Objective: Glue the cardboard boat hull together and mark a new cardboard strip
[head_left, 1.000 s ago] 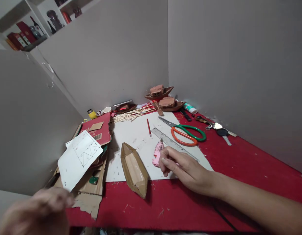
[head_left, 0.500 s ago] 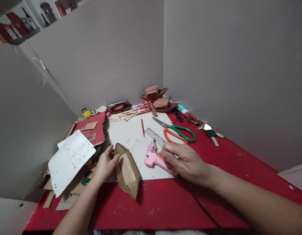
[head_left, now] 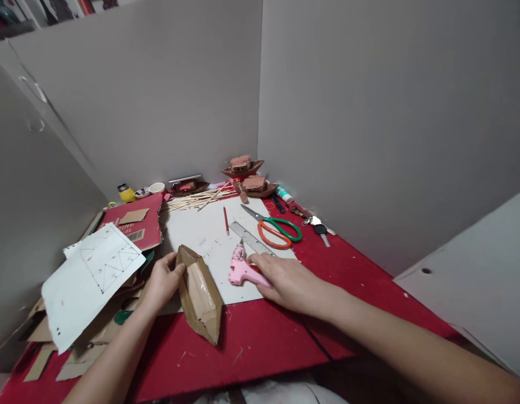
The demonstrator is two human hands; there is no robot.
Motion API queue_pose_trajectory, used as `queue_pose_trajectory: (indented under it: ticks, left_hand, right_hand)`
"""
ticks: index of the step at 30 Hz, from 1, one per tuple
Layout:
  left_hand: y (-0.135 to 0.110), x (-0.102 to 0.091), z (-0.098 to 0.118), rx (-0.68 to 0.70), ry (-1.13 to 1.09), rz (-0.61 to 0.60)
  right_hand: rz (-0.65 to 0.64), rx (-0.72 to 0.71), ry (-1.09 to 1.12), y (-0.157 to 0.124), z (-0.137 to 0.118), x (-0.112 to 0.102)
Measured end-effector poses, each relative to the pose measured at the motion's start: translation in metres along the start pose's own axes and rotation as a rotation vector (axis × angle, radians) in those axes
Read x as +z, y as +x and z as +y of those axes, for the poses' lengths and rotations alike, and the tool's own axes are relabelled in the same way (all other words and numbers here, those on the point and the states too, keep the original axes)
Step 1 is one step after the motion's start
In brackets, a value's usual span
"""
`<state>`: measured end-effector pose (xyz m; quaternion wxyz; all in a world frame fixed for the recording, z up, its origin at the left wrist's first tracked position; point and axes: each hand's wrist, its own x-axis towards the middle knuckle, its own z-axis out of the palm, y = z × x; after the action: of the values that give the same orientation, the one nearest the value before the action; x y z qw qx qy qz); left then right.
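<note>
A brown cardboard boat hull [head_left: 200,294] lies on the red tabletop [head_left: 264,348], its bow overlapping a white sheet [head_left: 201,233]. My left hand [head_left: 161,282] grips the hull's left side, thumb on its rim and fingers curled behind it. My right hand [head_left: 285,280] rests fingers-down on the handle of a pink glue gun [head_left: 242,270], which lies on the white sheet with its nozzle pointing away from me. The gun's black cord [head_left: 316,342] runs back under my right arm.
A metal ruler [head_left: 249,238], red pencil [head_left: 226,220], orange-and-green scissors [head_left: 277,230] and keys [head_left: 319,224] lie behind the gun. Wooden sticks [head_left: 196,199] and finished model boats [head_left: 247,177] sit by the wall. Cardboard scraps and a drawn paper template [head_left: 89,275] pile up left.
My left hand came up from the lower left and took hold of the cardboard hull. My right hand settled onto the pink glue gun. The camera tilted and pulled back.
</note>
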<state>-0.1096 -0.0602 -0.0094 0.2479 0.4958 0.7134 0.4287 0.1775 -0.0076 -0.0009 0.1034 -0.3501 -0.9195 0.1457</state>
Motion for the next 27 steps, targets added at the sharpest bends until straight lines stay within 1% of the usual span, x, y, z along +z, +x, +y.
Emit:
queue_pose_trajectory:
  ticks: [2,5,7,8,10,13,15,16,17,19,20,21,23,24,25,27]
  left_hand:
    - [-0.001,-0.001,0.001,-0.012,-0.026,0.019]
    - [-0.005,-0.002,0.004,-0.023,-0.080,0.019]
    - [-0.007,-0.001,0.009,-0.022,-0.118,0.007]
    - [-0.008,-0.001,0.011,-0.017,-0.136,0.000]
    - [-0.010,0.002,0.017,-0.001,-0.171,-0.020]
    - [-0.013,0.007,0.024,0.035,-0.204,-0.056]
    - [-0.015,0.012,0.030,0.060,-0.216,-0.071]
    - [-0.017,0.015,0.032,0.072,-0.221,-0.073]
    - [-0.019,0.017,0.035,0.084,-0.226,-0.074]
    - [-0.022,0.023,0.042,0.108,-0.232,-0.076]
    - [-0.024,0.025,0.045,0.119,-0.235,-0.079]
    - [-0.026,0.028,0.048,0.131,-0.236,-0.083]
    - [-0.030,0.033,0.053,0.162,-0.240,-0.095]
    - [-0.031,0.036,0.055,0.178,-0.245,-0.105]
    - [-0.033,0.038,0.056,0.192,-0.254,-0.118]
    - [-0.035,0.041,0.058,0.207,-0.280,-0.151]
  right_hand:
    - [0.034,-0.011,0.048,-0.004,0.001,0.000]
    - [0.100,-0.007,0.134,-0.014,0.011,-0.008]
    - [0.156,0.047,0.154,-0.020,0.025,-0.014]
    - [0.208,0.079,0.139,-0.022,0.035,-0.017]
    - [0.246,0.205,0.082,-0.024,0.060,-0.019]
    - [0.209,0.362,-0.046,-0.023,0.098,-0.019]
    - [0.157,0.395,-0.089,-0.022,0.113,-0.019]
    - [0.145,0.393,-0.115,-0.022,0.114,-0.021]
    - [0.148,0.384,-0.139,-0.021,0.112,-0.022]
    - [0.202,0.344,-0.148,-0.018,0.093,-0.027]
    - [0.276,0.329,-0.102,-0.016,0.079,-0.029]
    - [0.343,0.291,-0.002,-0.013,0.062,-0.030]
    - [0.323,0.208,0.255,-0.004,0.027,-0.028]
    - [0.272,0.189,0.372,0.001,0.010,-0.025]
    - [0.229,0.169,0.466,0.008,-0.004,-0.021]
    - [0.156,0.133,0.573,0.020,-0.024,-0.010]
